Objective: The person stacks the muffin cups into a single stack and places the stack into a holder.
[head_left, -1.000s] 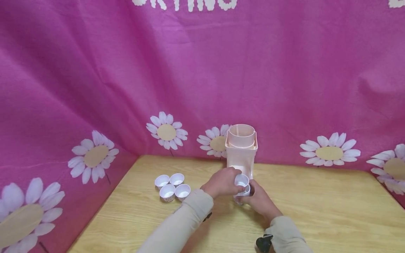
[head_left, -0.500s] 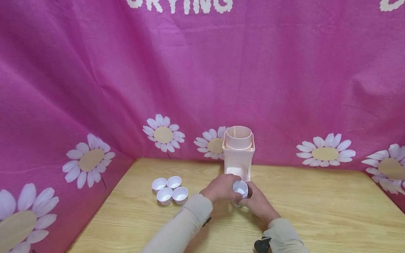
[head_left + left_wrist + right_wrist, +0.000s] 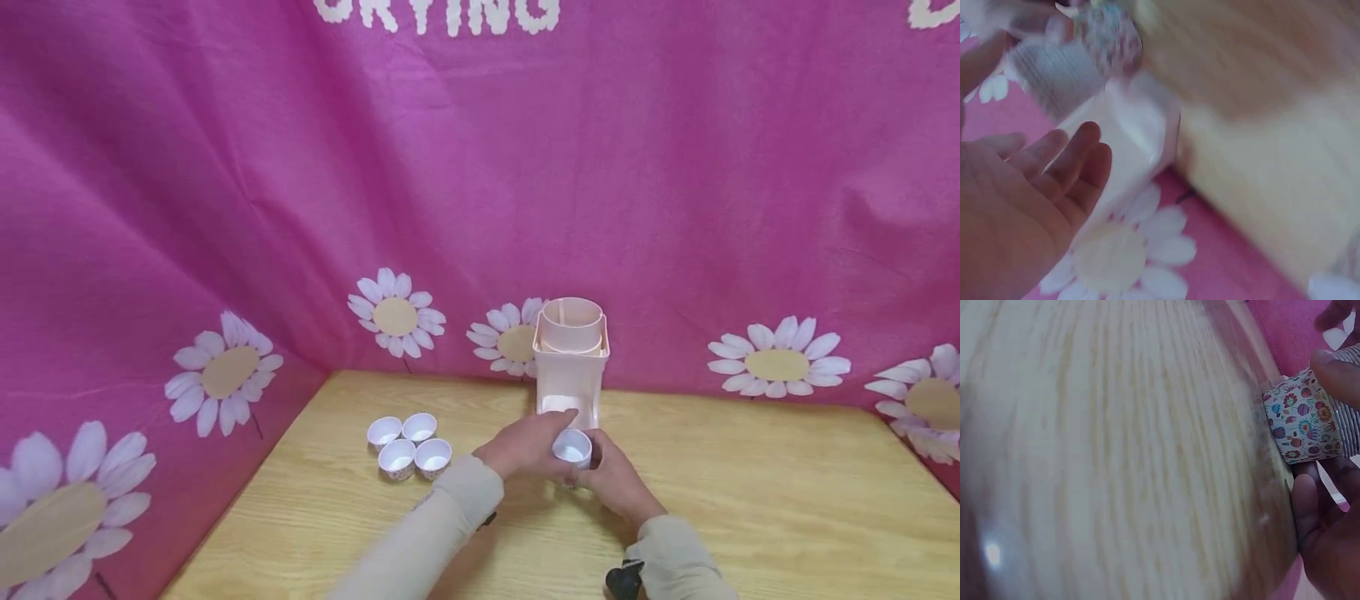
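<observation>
In the head view a nested stack of white-lined paper baking cups (image 3: 572,447) stands upright between the two hands, on the table in front of a pale pink dispenser (image 3: 572,367). My right hand (image 3: 617,479) grips the stack low down, thumb and fingers around it. The right wrist view shows the bottom cup's flowered side (image 3: 1304,419) and ribbed rims above. My left hand (image 3: 527,446) is beside the stack's top; its fingers (image 3: 1088,162) are loosely bent and apart from the cups in the left wrist view. How many cups are stacked is hidden.
Several single baking cups (image 3: 408,446) are grouped upright to the left on the wooden table (image 3: 750,492). A purple-pink cloth (image 3: 660,183) with daisies hangs behind and at the left. The dispenser has a round open tube (image 3: 572,325) on top.
A cup that stood higher in the stack's mouth has gone down into it, under my left hand. The left fingers have loosened. My right hand still grips the stack.
</observation>
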The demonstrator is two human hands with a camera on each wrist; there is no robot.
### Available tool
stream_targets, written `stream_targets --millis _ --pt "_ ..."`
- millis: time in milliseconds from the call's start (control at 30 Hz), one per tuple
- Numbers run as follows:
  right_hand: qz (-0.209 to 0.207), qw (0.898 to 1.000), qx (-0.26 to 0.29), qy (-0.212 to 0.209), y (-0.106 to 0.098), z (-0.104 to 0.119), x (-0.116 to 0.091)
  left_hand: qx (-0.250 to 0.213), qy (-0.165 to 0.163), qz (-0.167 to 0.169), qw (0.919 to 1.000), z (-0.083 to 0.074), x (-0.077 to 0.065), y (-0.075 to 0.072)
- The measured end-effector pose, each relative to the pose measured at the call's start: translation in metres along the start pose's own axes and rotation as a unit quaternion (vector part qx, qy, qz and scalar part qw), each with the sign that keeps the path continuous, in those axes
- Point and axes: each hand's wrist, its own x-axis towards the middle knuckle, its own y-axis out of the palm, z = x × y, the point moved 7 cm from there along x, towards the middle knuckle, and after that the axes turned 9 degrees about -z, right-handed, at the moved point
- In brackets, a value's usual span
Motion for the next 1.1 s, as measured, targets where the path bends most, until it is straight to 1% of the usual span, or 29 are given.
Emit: stream_targets --millis 33,100,167,233,300,367,433,500,533,600,667,767,867,900,1000,1100 --pt "0.000 1.000 -0.001 0.003 0.000 0.000 0.000 0.006 0.002 -0.003 1.0000 0.002 -0.003 -0.006" --pt "-0.002 1.000 -0.007 0.010 -0.001 -0.001 0.000 0.017 -0.003 -0.007 0.9998 0.010 -0.013 -0.023" --pt "-0.004 1.000 -0.004 0.015 0.001 -0.001 0.000 0.030 -0.014 -0.008 0.9994 0.025 -0.026 -0.042" --pt "-0.005 1.000 0.000 0.016 0.002 -0.001 0.000 0.040 -0.036 -0.013 0.9985 0.044 -0.041 -0.061" --pt "-0.006 1.000 -0.003 0.013 0.002 0.000 0.000 0.051 -0.059 -0.024 0.9967 0.068 -0.058 -0.075" --pt "-0.009 1.000 0.000 0.013 0.002 -0.001 0.000 0.055 -0.096 -0.043 0.9930 0.092 -0.074 -0.084" --pt "-0.006 1.000 0.005 0.012 0.002 -0.002 -0.001 0.060 -0.128 -0.060 0.9882 0.112 -0.091 -0.090" --pt "-0.001 1.000 0.013 0.011 0.001 -0.003 -0.001 0.066 -0.154 -0.072 0.9832 0.128 -0.106 -0.092" --pt "0.001 1.000 0.014 0.009 0.001 -0.003 -0.001 0.070 -0.161 -0.077 0.9814 0.133 -0.112 -0.093" --pt "0.004 1.000 0.010 0.009 0.000 -0.003 -0.001 0.078 -0.172 -0.080 0.9786 0.140 -0.122 -0.093" --pt "0.004 1.000 0.002 0.007 -0.003 -0.002 0.001 0.086 -0.181 -0.083 0.9762 0.144 -0.129 -0.093" --pt "0.000 1.000 -0.007 0.008 -0.005 0.000 0.003 0.090 -0.204 -0.081 0.9715 0.150 -0.134 -0.092" --pt "0.002 1.000 -0.011 0.009 -0.003 0.000 0.003 0.083 -0.228 -0.075 0.9672 0.159 -0.137 -0.087" --pt "0.002 1.000 -0.012 0.012 -0.003 -0.001 0.002 0.080 -0.232 -0.076 0.9665 0.161 -0.138 -0.085" --pt "0.002 1.000 -0.018 0.018 -0.001 -0.003 0.001 0.084 -0.234 -0.080 0.9652 0.168 -0.139 -0.079" --pt "0.002 1.000 -0.019 0.019 -0.001 -0.004 0.000 0.101 -0.218 -0.095 0.9661 0.168 -0.139 -0.077"
